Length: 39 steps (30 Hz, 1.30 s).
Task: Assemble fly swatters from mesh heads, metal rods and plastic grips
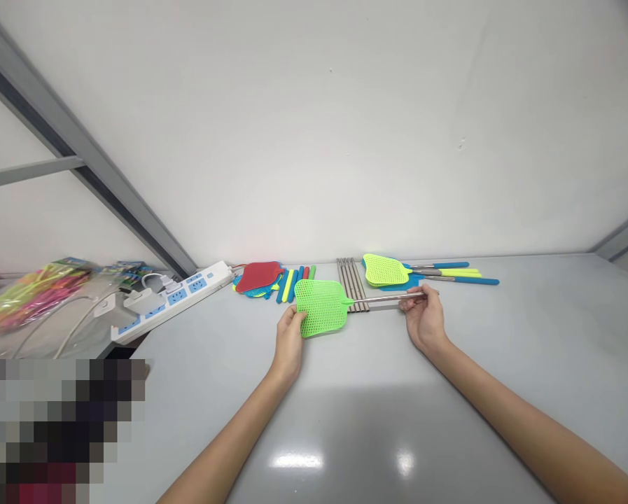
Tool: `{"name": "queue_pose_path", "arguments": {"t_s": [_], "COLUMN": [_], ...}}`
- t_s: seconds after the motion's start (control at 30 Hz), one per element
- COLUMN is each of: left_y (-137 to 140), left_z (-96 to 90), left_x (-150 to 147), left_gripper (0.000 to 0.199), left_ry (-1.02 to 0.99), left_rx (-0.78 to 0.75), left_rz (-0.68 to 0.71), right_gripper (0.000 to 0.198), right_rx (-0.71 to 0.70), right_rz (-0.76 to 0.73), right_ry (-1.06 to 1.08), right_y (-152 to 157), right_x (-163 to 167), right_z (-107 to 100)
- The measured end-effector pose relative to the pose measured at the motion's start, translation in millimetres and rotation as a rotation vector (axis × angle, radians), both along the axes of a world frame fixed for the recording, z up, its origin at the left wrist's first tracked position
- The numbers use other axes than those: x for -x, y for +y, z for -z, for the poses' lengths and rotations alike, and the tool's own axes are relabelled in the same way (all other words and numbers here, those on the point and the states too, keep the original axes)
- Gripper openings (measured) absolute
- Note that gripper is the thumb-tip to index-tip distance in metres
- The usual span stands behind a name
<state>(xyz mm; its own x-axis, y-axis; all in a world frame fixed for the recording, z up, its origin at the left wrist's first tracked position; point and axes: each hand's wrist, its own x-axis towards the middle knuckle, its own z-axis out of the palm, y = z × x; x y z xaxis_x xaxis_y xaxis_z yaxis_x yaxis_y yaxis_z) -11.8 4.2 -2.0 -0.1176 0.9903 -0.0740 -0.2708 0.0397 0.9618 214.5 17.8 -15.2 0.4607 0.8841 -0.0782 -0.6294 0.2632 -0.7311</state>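
Between my hands a green fly swatter head (321, 308) joined to a thin metal rod (379, 299) is held level above the grey table. My left hand (290, 339) pinches the head's left edge. The fingers of my right hand (425, 318) are closed round the far end of the rod, where no coloured grip shows. Just behind lie several bare metal rods (351, 276), side by side. Left of them is a row of coloured handle grips (294, 280) in blue, yellow, red and green, and beyond these a stack of loose swatter heads with a red head (260, 276) on top.
Swatters with blue and yellow handles lie at the back right, a yellow swatter head (386, 271) uppermost. A white power strip (198, 290) with plugs and cables runs along the left edge. Plastic bags with colourful contents (45, 290) are beyond it. A wall (345, 140) closes the back.
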Motion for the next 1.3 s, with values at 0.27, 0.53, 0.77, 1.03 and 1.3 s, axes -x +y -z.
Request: {"name": "queue_pose_path", "arguments": {"t_s": [0.27, 0.53, 0.77, 1.03, 1.3], "left_y": [-1, -2, -3, -13, -10], "left_z": [-0.6, -1.2, -0.5, -10.4, -4.8], "left_x": [-1, -2, -3, -12, -9], "left_gripper": [0.035, 0.042, 0.041, 0.055, 0.046], "left_ry": [-0.033, -0.064, -0.053, -0.031, -0.040], "left_rx": [0.052, 0.032, -0.031, -0.032, -0.047], "left_rz": [-0.088, -0.037, 0.043, 0.123, 0.051], "right_gripper": [0.021, 0.026, 0.031, 0.031, 0.031], "right_rx": [0.010, 0.001, -0.062, -0.073, -0.056], "right_rz": [-0.025, -0.090, -0.174, -0.248, -0.301], "right_ry": [-0.029, -0.020, -0.051, -0.024, -0.109], "right_y": [-1, -3, -8, -11, -13], "right_x": [0, 0, 0, -2, -1], "right_z": [-1, -4, -6, -7, -6]}}
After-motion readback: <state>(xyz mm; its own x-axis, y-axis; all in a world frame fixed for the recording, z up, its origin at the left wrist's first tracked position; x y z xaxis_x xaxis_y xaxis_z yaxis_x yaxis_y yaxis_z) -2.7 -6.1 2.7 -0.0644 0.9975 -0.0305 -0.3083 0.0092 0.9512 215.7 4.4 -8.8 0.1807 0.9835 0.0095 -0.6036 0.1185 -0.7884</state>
